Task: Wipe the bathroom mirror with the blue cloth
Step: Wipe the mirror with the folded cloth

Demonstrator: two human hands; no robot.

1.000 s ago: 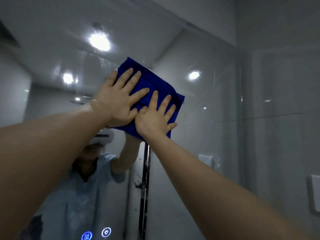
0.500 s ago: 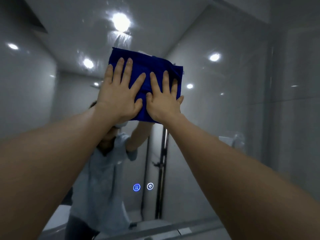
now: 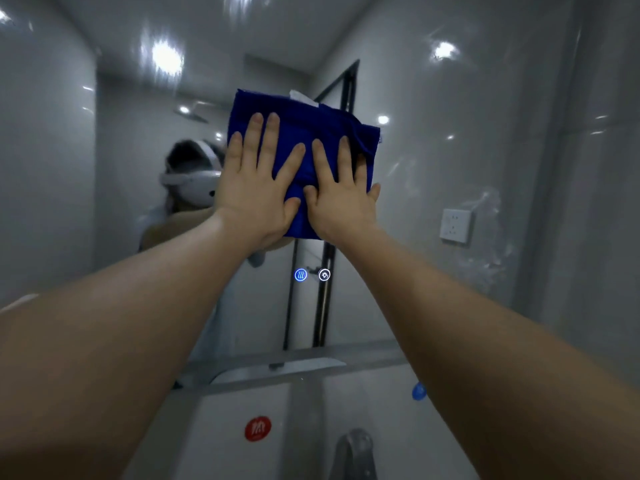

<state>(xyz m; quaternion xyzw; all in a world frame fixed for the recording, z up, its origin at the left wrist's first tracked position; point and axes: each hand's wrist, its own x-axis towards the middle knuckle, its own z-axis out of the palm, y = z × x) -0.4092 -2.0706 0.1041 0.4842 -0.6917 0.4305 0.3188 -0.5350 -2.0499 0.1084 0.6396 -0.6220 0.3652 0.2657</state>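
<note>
A folded blue cloth point(image 3: 311, 126) lies flat against the bathroom mirror point(image 3: 433, 150), a little above its middle. My left hand point(image 3: 258, 181) presses on the cloth's left half with straight, spread fingers. Beside it, touching thumb to thumb, my right hand point(image 3: 341, 195) presses the cloth's right half, fingers also straight. A small white tag shows at the cloth's top edge. The mirror reflects a person wearing a white headset, partly hidden behind my left hand.
Two lit touch buttons point(image 3: 311, 275) glow on the mirror below the cloth. A white sink point(image 3: 242, 410) with a red sticker sits below, with a metal tap point(image 3: 355, 452) at the bottom edge. A wall socket point(image 3: 455, 225) appears at the right.
Both hands have slid the cloth down the mirror from its upper part toward the middle. The view has tilted down, so the sink and tap now show.
</note>
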